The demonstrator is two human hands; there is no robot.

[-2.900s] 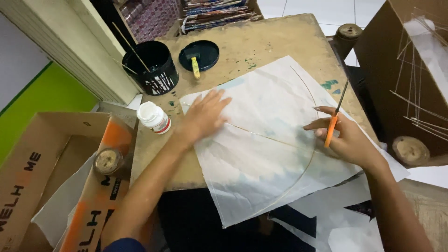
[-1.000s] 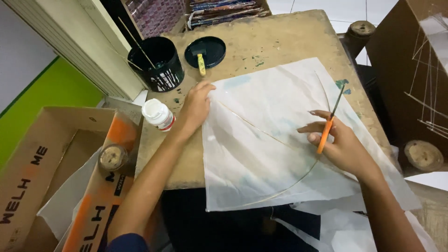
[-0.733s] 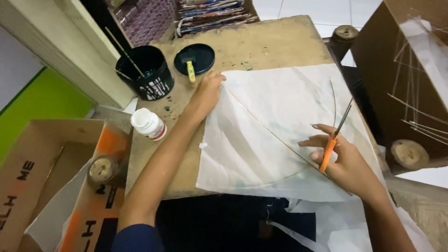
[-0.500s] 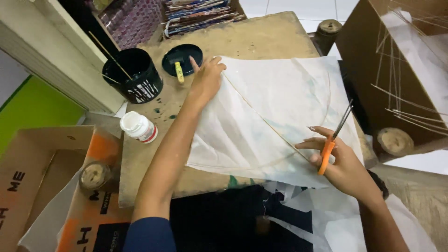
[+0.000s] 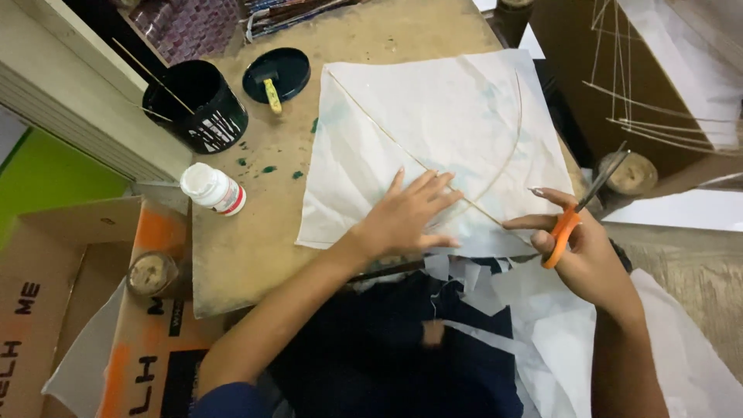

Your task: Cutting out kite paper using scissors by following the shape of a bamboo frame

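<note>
The table carries the white paper at its right part, with two thin sticks on it, one straight and one bowed. The left hand lies flat and open on the near edge of the paper. The right hand is closed through the handles of the orange scissors, blades pointing far and right (whether they are parted, I cannot tell). To cut cleanly, the flat hand should keep the paper tight near the blades.

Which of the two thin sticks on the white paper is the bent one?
The curved stick, arching along the paper's right side toward the scissors. The other stick runs straight, corner to corner.
</note>
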